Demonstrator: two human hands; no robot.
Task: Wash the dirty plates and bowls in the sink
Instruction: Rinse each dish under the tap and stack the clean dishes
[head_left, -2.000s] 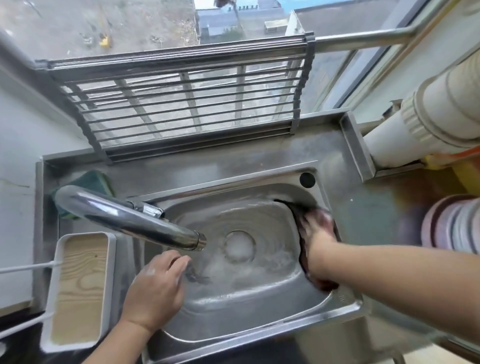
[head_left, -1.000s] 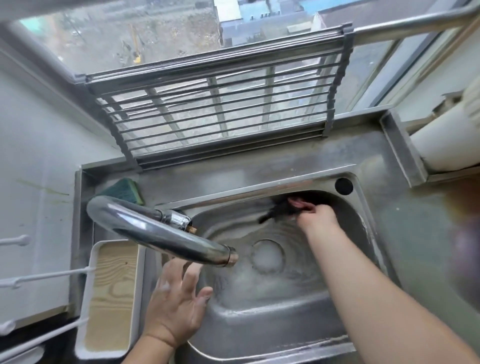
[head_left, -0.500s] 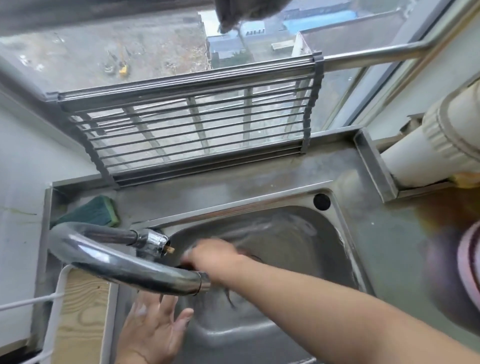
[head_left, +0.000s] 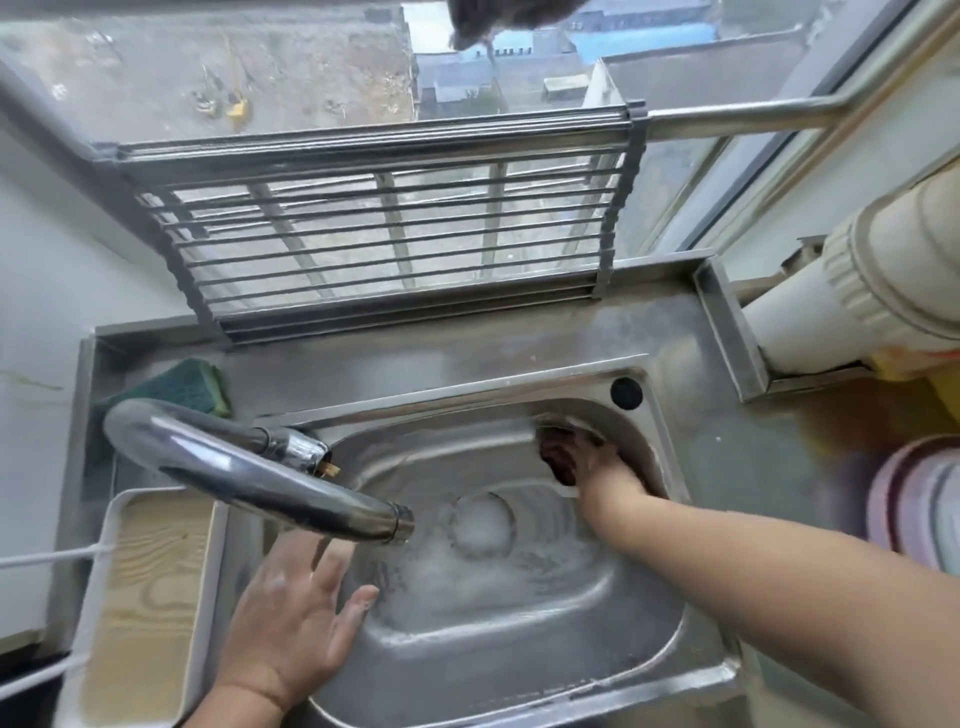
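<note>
My right hand (head_left: 589, 460) presses a dark maroon scrubbing cloth (head_left: 557, 457) against the far-right wall of the stainless steel sink basin (head_left: 519, 644), at 2 o'clock from the round drain (head_left: 482, 525); fingers curled on it. Left hand (head_left: 291, 618) flat, fingers spread, holding nothing, on the basin's rim at 8 o'clock, under the curved chrome faucet spout (head_left: 249, 473). Green sponge (head_left: 179, 387) at 10 o'clock. Pink-rimmed stacked plates (head_left: 914, 504) on the counter at 3 o'clock.

steel counter (head_left: 727, 467), green sponge (head_left: 176, 387)
</note>
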